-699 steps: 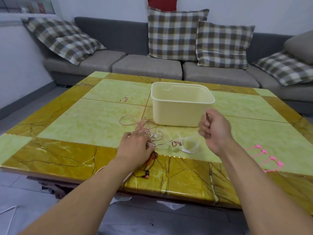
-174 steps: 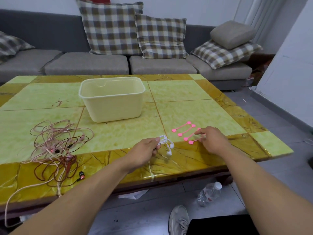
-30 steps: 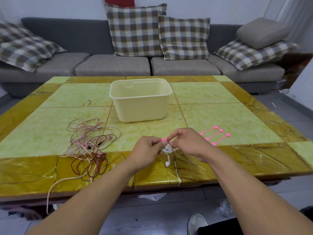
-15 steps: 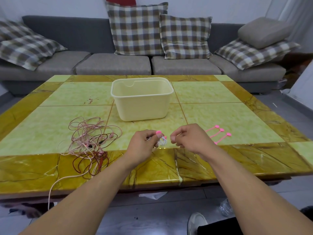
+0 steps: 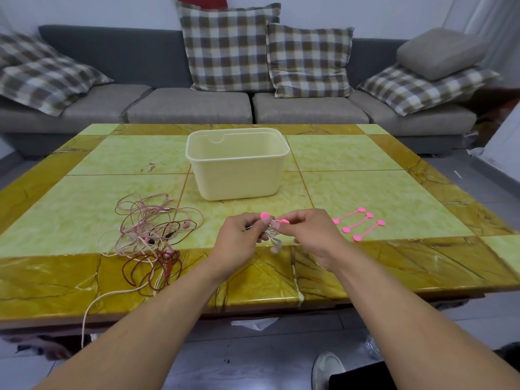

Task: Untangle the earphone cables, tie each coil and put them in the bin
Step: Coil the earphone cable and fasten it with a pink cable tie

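- One white earphone coil (image 5: 271,235) was held above the worktop (image 5: 365,190) in the left hand's (image 5: 239,239) closed grip.
- The pink tie (image 5: 277,220), lately picked up, was pinched by the right hand (image 5: 311,235); binding looked underway, the bin (image 5: 239,175) unfilled.

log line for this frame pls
step: tying white earphone coil | hands: left hand holds coil, right hand pinches pink tie | bin: looks empty | pink/red tangle: untouched

Both forearms were left bare, no sleeves seen; a white shoe (image 5: 327,368) and dark trousers (image 5: 363,378) were worn.
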